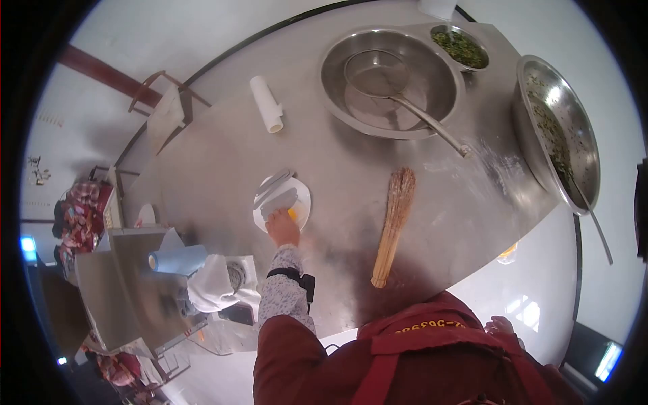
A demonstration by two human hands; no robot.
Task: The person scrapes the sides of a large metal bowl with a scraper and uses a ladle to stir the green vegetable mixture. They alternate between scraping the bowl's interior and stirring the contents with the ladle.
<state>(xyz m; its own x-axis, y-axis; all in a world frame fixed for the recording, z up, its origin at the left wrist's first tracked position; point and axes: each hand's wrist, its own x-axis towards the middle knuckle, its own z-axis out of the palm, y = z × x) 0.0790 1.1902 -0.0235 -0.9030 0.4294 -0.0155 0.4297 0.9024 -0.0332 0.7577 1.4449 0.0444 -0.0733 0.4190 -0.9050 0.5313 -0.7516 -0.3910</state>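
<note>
My left hand (283, 227) reaches over a white plate (302, 206), its fingers curled down at the near side. Close by the fingertips on the plate is a small yellow-orange piece (293, 214). A grey, flat, strip-like thing (273, 185) lies across the far part of the plate and over its rim. What the fingers pinch is hidden under the hand. Low by my body, beyond the table's near edge, my right hand (499, 326) hangs with fingers loosely apart and nothing in it. A bundled bamboo whisk (393, 229) lies on the table between my hands.
A steel basin (329, 101) holds a long-handled strainer (378, 73). Chopped greens fill a small bowl (461, 48); a large tilted bowl (574, 108) stands at the right edge. A white roll (266, 104), a blue roll (179, 259) and a phone (236, 314) lie leftward.
</note>
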